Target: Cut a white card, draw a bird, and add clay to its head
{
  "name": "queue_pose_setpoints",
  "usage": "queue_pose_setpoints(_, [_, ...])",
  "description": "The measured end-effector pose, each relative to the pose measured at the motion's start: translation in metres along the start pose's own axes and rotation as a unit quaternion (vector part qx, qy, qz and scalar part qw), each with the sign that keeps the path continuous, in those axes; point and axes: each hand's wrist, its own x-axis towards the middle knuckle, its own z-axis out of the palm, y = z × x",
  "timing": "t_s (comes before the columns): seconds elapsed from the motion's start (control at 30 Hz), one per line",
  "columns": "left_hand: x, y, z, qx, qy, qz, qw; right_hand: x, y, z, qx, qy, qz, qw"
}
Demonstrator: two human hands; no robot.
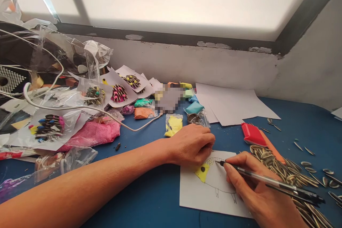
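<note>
In my right hand (pixel 256 188) is a black clear-barrelled pen (pixel 269 178), its tip on a white sheet of paper (pixel 192 196). The sheet carries a drawn round-bodied animal with thin legs, short curved marks along its back, and a yellow head (pixel 202 175) with a dark eye. My left hand (pixel 191 142) rests on the sheet's upper left edge with its fingers curled under; whatever they hold, if anything, is hidden. Beside my right hand lies a heap of striped sunflower seeds (pixel 285 167). Just beyond my left hand is a yellow clay packet (pixel 173 124).
Several coloured clay packets (pixel 194 108) lie near the wall, beside blank paper (pixel 235 103). A red packet (pixel 253 134) lies at right. To the left are seed-covered paper pieces (pixel 118 92), a pink cloth (pixel 93 133), plastic bags and a white cable (pixel 80 107).
</note>
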Motion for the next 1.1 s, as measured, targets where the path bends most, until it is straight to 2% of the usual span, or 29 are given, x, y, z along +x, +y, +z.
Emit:
queue_pose_setpoints(0.17, [0.001,-0.001,0.000,-0.005,0.007,0.001,1.000,0.003,0.000,-0.003,-0.022,0.009,-0.046,0.999])
queue_pose_setpoints(0.27, [0.000,-0.001,0.001,-0.005,0.008,0.003,1.000,0.004,-0.002,-0.004,-0.013,0.028,-0.047,0.998])
queue_pose_setpoints(0.43, [0.000,-0.002,0.000,-0.007,0.004,0.003,1.000,0.005,0.001,-0.004,-0.022,-0.013,-0.054,0.998])
queue_pose_setpoints(0.7, [0.001,-0.001,-0.001,-0.001,0.000,0.000,1.000,0.003,0.001,-0.006,-0.015,-0.022,-0.016,1.000])
queue_pose_setpoints(0.87, [0.001,-0.001,-0.001,0.000,-0.003,0.000,1.000,-0.001,-0.005,-0.006,-0.011,0.047,0.035,0.998])
queue_pose_setpoints(1.0, [0.001,-0.001,-0.001,-0.002,-0.001,0.002,1.000,0.000,0.001,-0.006,-0.028,0.011,-0.011,0.999])
queue_pose_setpoints(1.1, [0.001,-0.001,-0.001,0.000,-0.004,0.000,1.000,0.003,0.004,-0.007,-0.043,0.009,-0.032,0.998])
